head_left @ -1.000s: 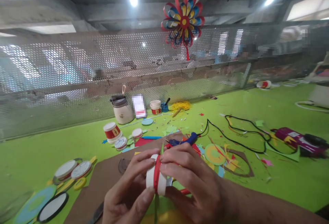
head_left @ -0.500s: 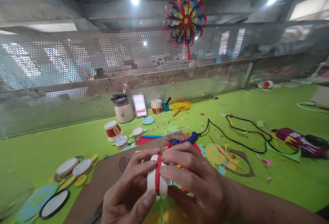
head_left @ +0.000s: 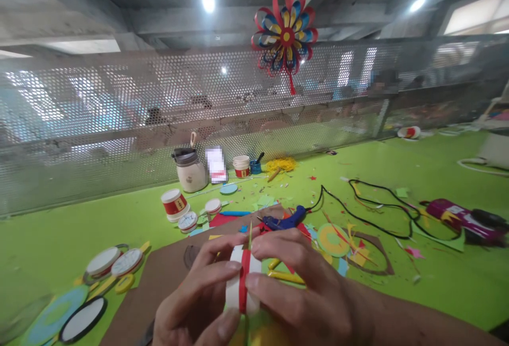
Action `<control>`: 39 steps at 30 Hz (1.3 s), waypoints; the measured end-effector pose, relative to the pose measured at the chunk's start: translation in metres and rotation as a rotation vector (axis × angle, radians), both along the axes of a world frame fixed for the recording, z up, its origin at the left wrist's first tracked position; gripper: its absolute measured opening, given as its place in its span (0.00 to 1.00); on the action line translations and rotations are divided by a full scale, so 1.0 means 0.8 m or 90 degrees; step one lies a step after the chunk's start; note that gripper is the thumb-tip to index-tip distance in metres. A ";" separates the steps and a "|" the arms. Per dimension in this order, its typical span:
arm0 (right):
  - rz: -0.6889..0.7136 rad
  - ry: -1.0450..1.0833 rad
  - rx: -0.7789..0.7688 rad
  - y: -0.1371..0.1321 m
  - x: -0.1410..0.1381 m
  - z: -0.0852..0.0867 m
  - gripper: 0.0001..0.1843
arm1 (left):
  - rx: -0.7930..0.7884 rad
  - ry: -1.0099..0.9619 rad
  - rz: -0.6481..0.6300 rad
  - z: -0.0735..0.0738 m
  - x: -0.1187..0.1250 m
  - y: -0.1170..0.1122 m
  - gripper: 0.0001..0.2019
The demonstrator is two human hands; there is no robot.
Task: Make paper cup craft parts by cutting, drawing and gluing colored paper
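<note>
Between both hands is a short white drum-like piece (head_left: 234,294) with a red band (head_left: 244,282) running round its rim. My left hand (head_left: 191,301) grips its left side, fingers over the top and thumb at the lower front edge. Fingertips of my right hand (head_left: 306,287) press against the red band and the right side; that thumb is hidden. A thin greenish strip (head_left: 250,234) stands up behind the piece. Yellow rod-like pieces (head_left: 286,276) lie beside my right fingers. Beyond the hands, a blue glue gun (head_left: 284,220) rests near red paper.
Brown cardboard (head_left: 139,282) lies under the hands on the green table (head_left: 358,160). White discs (head_left: 127,262) are at left. Paper cups (head_left: 175,205) and a jug (head_left: 190,171) stand behind. A black cord (head_left: 382,229) crosses the right side. A paper flower (head_left: 286,36) hangs above.
The white piece has tilted slightly and sits a little lower. My right fingers have shifted on the red band, and the yellow rod-like pieces beside them show more.
</note>
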State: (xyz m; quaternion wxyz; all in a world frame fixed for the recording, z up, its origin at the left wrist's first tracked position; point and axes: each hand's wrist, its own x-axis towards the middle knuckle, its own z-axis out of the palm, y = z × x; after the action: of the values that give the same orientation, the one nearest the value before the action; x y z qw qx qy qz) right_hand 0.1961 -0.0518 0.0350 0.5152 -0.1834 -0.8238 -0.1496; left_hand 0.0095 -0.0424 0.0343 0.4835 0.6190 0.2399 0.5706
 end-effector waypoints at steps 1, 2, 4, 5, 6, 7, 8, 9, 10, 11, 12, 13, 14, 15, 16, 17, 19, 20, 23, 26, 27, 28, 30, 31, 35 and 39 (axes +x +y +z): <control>-0.004 0.001 0.020 -0.001 -0.001 0.001 0.11 | -0.005 -0.017 -0.001 -0.001 0.001 -0.001 0.10; -0.006 0.002 0.039 -0.001 -0.001 0.003 0.11 | -0.008 -0.029 -0.002 -0.002 0.002 -0.002 0.09; -0.007 -0.002 0.067 -0.001 -0.002 0.007 0.11 | -0.019 -0.035 -0.001 -0.004 0.004 -0.004 0.08; -0.007 -0.005 0.076 -0.001 -0.003 0.009 0.11 | -0.036 -0.041 0.003 -0.004 0.005 -0.005 0.08; -0.007 -0.004 0.085 -0.001 -0.003 0.011 0.10 | -0.058 -0.051 0.009 -0.004 0.007 -0.006 0.10; -0.010 0.002 0.090 -0.001 -0.004 0.012 0.10 | -0.084 -0.066 0.015 -0.002 0.009 -0.007 0.13; -0.012 0.007 0.093 0.000 -0.004 0.013 0.09 | -0.107 -0.082 0.018 -0.001 0.011 -0.009 0.15; -0.013 0.009 0.097 0.000 -0.005 0.014 0.09 | -0.125 -0.095 0.023 0.001 0.013 -0.010 0.17; -0.012 0.009 0.100 0.000 -0.005 0.015 0.09 | -0.137 -0.103 0.028 0.003 0.015 -0.012 0.18; -0.010 0.007 0.101 0.000 -0.005 0.016 0.09 | -0.142 -0.104 0.033 0.005 0.016 -0.013 0.19; -0.011 0.003 0.097 0.000 -0.005 0.016 0.09 | -0.143 -0.098 0.038 0.006 0.017 -0.014 0.18; -0.010 -0.003 0.091 -0.001 -0.004 0.016 0.09 | -0.143 -0.090 0.043 0.006 0.017 -0.014 0.18; -0.007 -0.006 0.087 -0.001 -0.004 0.016 0.10 | -0.145 -0.083 0.046 0.006 0.016 -0.014 0.18; -0.006 -0.011 0.083 -0.002 -0.004 0.015 0.11 | -0.147 -0.077 0.047 0.005 0.015 -0.014 0.18; -0.006 -0.015 0.078 -0.003 -0.003 0.015 0.11 | -0.150 -0.075 0.046 0.005 0.014 -0.013 0.19; -0.007 -0.019 0.074 -0.004 -0.003 0.015 0.12 | -0.154 -0.073 0.044 0.004 0.013 -0.013 0.19; -0.009 -0.020 0.073 -0.004 -0.002 0.015 0.12 | -0.162 -0.070 0.041 0.003 0.011 -0.012 0.20; -0.012 -0.021 0.069 -0.004 -0.002 0.014 0.12 | -0.164 -0.065 0.043 0.003 0.011 -0.012 0.20; -0.009 -0.030 0.048 -0.003 0.000 0.013 0.12 | -0.147 -0.037 0.071 0.005 0.012 -0.011 0.16; 0.010 -0.046 -0.017 0.000 0.002 0.007 0.12 | -0.121 -0.018 0.097 0.006 0.014 -0.010 0.12; 0.016 -0.045 -0.039 0.001 0.002 0.004 0.13 | -0.123 -0.021 0.095 0.007 0.015 -0.009 0.12; 0.018 -0.041 -0.055 0.002 0.003 0.001 0.14 | -0.134 -0.025 0.090 0.007 0.016 -0.008 0.13; 0.011 -0.014 -0.067 0.005 0.002 -0.005 0.17 | -0.173 -0.036 0.075 0.008 0.018 -0.006 0.14; 0.008 0.001 -0.068 0.007 0.002 -0.007 0.19 | -0.197 -0.043 0.064 0.008 0.018 -0.005 0.14; 0.018 0.013 -0.108 0.012 0.001 -0.011 0.26 | -0.281 -0.082 0.019 0.010 0.021 -0.001 0.14; 0.010 -0.021 -0.183 0.016 0.003 -0.012 0.26 | -0.326 -0.100 -0.011 0.008 0.023 0.005 0.12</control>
State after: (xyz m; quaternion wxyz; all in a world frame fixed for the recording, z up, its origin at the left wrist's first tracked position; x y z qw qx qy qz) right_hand 0.1981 -0.0388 0.0250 0.4710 -0.2462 -0.8466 -0.0294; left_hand 0.0275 -0.0381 0.0410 0.6463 0.4322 0.3330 0.5335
